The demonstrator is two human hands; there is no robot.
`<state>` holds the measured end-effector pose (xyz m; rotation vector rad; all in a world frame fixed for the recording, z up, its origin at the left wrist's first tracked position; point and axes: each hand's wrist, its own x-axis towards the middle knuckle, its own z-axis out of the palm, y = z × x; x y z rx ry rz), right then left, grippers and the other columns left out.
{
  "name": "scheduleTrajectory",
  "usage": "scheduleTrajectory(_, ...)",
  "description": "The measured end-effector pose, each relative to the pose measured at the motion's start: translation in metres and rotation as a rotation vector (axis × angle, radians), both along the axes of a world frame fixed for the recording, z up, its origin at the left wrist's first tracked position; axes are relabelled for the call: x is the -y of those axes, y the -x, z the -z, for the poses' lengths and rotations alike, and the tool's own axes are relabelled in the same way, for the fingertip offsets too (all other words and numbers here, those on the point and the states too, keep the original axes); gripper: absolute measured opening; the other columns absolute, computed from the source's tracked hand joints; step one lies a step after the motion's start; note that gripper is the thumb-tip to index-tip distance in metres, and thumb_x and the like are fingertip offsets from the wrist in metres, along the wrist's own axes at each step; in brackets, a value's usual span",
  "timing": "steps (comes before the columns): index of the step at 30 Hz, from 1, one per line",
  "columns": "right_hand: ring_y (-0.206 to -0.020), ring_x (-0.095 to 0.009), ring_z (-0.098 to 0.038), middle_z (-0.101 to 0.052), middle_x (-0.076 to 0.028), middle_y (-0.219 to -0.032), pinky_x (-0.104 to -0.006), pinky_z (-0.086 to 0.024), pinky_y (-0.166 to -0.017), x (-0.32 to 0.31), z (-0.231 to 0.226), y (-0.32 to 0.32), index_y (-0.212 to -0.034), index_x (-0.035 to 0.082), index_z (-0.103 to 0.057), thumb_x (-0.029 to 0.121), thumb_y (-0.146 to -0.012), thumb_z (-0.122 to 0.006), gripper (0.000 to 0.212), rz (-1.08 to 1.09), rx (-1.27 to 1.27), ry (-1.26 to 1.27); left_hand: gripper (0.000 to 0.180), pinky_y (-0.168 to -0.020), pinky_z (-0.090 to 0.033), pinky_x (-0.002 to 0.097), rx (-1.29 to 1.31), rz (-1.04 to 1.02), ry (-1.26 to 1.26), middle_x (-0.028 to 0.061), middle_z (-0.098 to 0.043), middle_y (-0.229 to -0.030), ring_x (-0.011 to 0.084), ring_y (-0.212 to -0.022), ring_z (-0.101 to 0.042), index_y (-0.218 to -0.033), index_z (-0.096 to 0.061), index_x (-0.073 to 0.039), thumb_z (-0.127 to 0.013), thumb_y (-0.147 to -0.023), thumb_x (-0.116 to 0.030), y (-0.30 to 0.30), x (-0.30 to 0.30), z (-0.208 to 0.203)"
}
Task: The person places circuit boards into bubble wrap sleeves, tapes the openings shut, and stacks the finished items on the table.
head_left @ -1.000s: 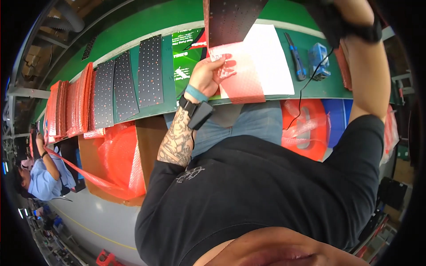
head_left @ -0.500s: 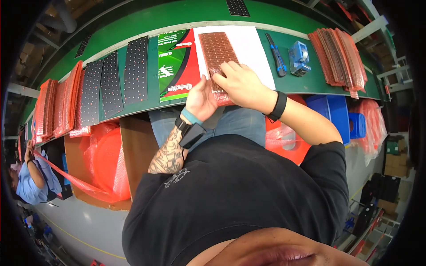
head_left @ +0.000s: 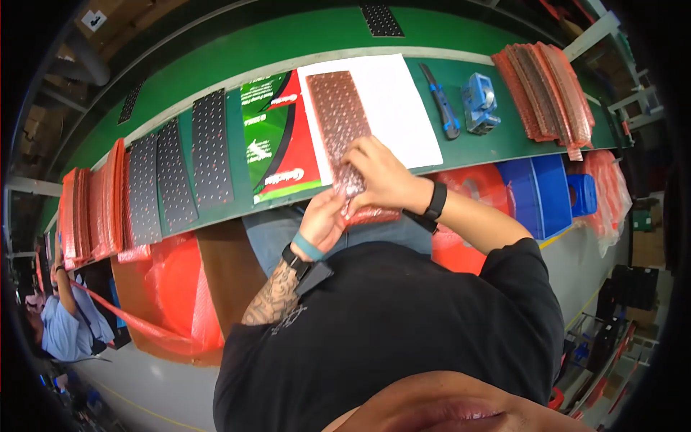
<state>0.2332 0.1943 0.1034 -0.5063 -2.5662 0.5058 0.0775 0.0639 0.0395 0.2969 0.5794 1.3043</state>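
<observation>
A dark dotted panel in red bubble wrap [head_left: 337, 108] lies over the white sheet [head_left: 404, 108], its near end reaching past the table edge towards me. At that near end my left hand [head_left: 324, 222] is closed, thumb and fingers pinching the wrap. My right hand [head_left: 385, 178] grips the same end from the right, fingers bent over it. More red wrap hangs below both hands, in front of my lap. Left of the sheet is a red and green printed package [head_left: 288, 137]. To the right lie a blue utility knife [head_left: 443, 104] and a blue tape dispenser [head_left: 480, 104].
Bare dotted panels [head_left: 210, 151] line the table's left side, beside upright wrapped panels [head_left: 97, 209]. Another wrapped stack [head_left: 540, 93] stands right. Below the edge are a cardboard box [head_left: 234, 270] with red bubble wrap [head_left: 180, 281] and blue bins [head_left: 533, 191]. A person [head_left: 68, 317] stands far left.
The wrapped panel has come nearer to me, its end now over the table edge. Both hands moved down with it, and my left hand has gone from loosely open to pinching the wrap.
</observation>
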Motion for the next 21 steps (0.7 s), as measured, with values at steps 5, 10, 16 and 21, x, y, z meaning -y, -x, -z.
scheduleTrajectory(5, -0.089, -0.023, -0.069, -0.071, -0.01, -0.089, -0.0398, -0.054, -0.082, -0.123, -0.016, 0.021, -0.098, 0.001, -0.073, 0.018, -0.078, -0.082, 0.028, -0.039, 0.096, 0.67, 0.02, -0.091, -0.05, 0.0278, -0.1, -0.055, 0.155, 0.0063, -0.067, -0.108, 0.0121, -0.099, -0.063, -0.114, -0.061, 0.002, -0.05, -0.107, -0.013, 0.002, 0.008, -0.003)
scheduleTrajectory(10, -0.106, -0.026, -0.071, -0.075, -0.013, -0.109, -0.0363, -0.055, -0.09, -0.399, -0.013, 0.016, -0.106, 0.007, -0.077, 0.053, -0.072, -0.085, 0.058, 1.048, 0.077, 0.363, 0.017, -0.089, -0.049, 0.0259, -0.13, 0.013, 0.186, 0.004, -0.067, -0.104, 0.0101, -0.097, -0.062, -0.108, -0.063, 0.001, -0.052, -0.106, -0.012, 0.011, 0.007, 0.014)
scheduleTrajectory(16, -0.101, -0.026, -0.07, -0.074, -0.01, -0.111, -0.0411, -0.055, -0.085, -0.472, 0.055, 0.022, -0.113, 0.003, -0.073, 0.048, -0.072, -0.089, 0.063, 1.156, 0.368, 0.396, 0.022, -0.099, -0.046, 0.0283, -0.123, -0.004, 0.226, 0.0072, -0.068, -0.116, 0.0127, -0.106, -0.062, -0.118, -0.062, 0.005, -0.049, -0.107, -0.009, 0.015, 0.02, -0.007)
scheduleTrajectory(21, -0.077, -0.018, -0.064, -0.07, -0.008, -0.09, -0.0319, -0.053, -0.068, -0.561, 0.031, -0.052, -0.102, 0.002, -0.071, 0.03, -0.086, -0.082, 0.034, 0.791, -0.149, 0.901, 0.027, -0.105, -0.044, 0.0296, -0.06, 0.006, 0.114, 0.0111, -0.065, -0.127, 0.0155, -0.115, -0.061, -0.126, -0.058, 0.008, -0.045, -0.107, -0.006, 0.012, 0.014, -0.006)
